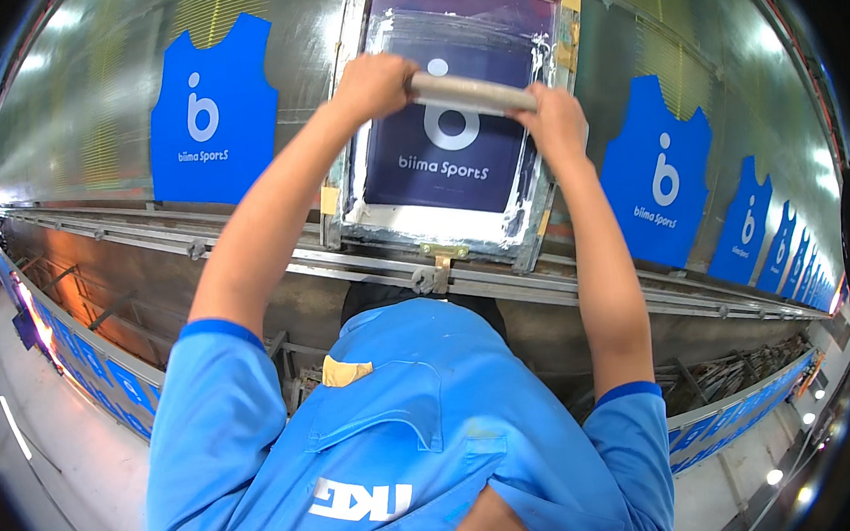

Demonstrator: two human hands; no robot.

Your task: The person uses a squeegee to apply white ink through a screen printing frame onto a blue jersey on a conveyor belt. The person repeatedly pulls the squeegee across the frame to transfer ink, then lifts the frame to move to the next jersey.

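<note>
Both my hands grip the ends of a pale squeegee (473,93), which lies crosswise over a screen printing frame (530,228). My left hand (377,85) is closed round its left end, and my right hand (555,123) round its right end, slightly nearer to me. Beneath the squeegee, the dark purple mesh (396,143) shows a pale emblem with lettering, partly covered by the squeegee. White ink is smeared along the inner edges of the mesh. Whether the squeegee's blade touches the mesh is hidden.
Blue sleeveless shirt panels with white emblems lie along the long table, one panel (211,113) left of the frame and another (661,178) right, with several farther right. A metal rail (327,262) with a clamp (435,276) runs along the near edge. Another row of panels (90,359) is behind me.
</note>
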